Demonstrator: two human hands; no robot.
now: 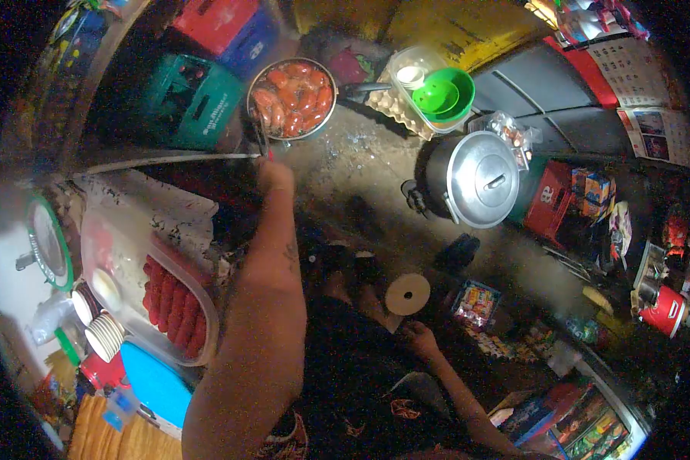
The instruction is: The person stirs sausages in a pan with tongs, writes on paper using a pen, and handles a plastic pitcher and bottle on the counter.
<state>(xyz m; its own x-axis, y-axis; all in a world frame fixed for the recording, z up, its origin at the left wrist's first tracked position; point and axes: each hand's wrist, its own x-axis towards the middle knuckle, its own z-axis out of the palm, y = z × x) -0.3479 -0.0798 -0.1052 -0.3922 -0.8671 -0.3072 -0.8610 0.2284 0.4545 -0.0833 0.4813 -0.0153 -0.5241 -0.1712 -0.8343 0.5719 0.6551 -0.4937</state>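
Observation:
My left hand [274, 178] reaches forward to the frying pan, its fingers closed on a pair of metal tongs [264, 136] with a bit of red near the grip. The tongs' far end is at the lower left rim of the round frying pan [331, 115]. Plump orange-red pieces [291, 96] like sausages lie in bubbling liquid inside it. My right hand [417, 337] is low, near my lap, closed by the lower edge of a round beige disc [408, 294] with a dark central hole. The disc looks like a hand fan; its grip is partly hidden.
A clear tub [207, 295] of dark red sausage-like pieces stands at left, near a blue lid [155, 381]. A lidded metal pot [481, 180] stands right of the pan. Beyond are a green bowl [443, 93], egg trays [395, 113] and a green crate [188, 100].

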